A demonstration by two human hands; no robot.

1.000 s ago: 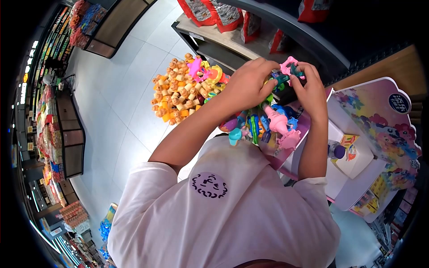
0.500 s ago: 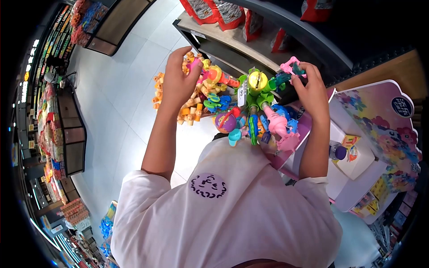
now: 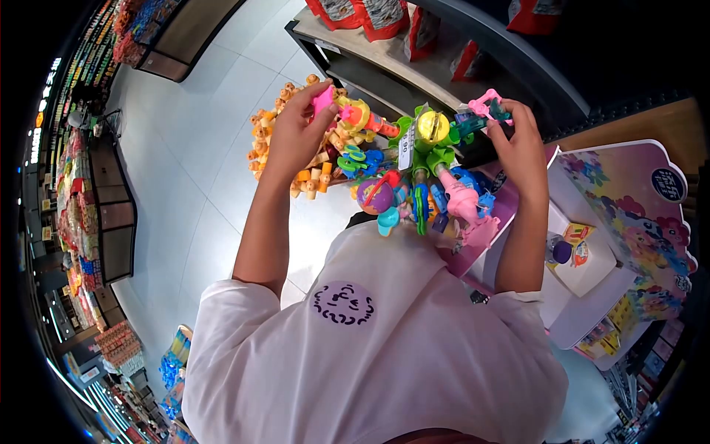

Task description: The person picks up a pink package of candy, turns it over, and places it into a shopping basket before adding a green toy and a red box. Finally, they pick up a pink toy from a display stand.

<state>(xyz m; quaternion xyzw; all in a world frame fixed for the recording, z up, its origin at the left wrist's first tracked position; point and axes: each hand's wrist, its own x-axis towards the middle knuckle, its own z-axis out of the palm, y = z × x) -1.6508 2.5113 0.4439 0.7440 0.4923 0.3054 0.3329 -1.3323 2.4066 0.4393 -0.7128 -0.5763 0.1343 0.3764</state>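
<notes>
A round rack with a yellow top and green holders carries several colourful toys, with a white price tag on its side. My left hand is closed on a pink star-shaped toy at the rack's left. On the right, my right hand has its fingers closed around a toy with a pink top and a teal body. Between my hands hang a purple ball toy, a light blue cup and a pink toy.
Behind the rack's left side is a pile of orange and yellow figures. A wooden shelf with red bags stands ahead. On the right is a white and pink display stand holding a purple-capped bottle.
The view has shifted slightly. More of the pink star-shaped toy now shows at my left hand, whose fingers are closer together. My right hand stays by the pink-topped toy.
</notes>
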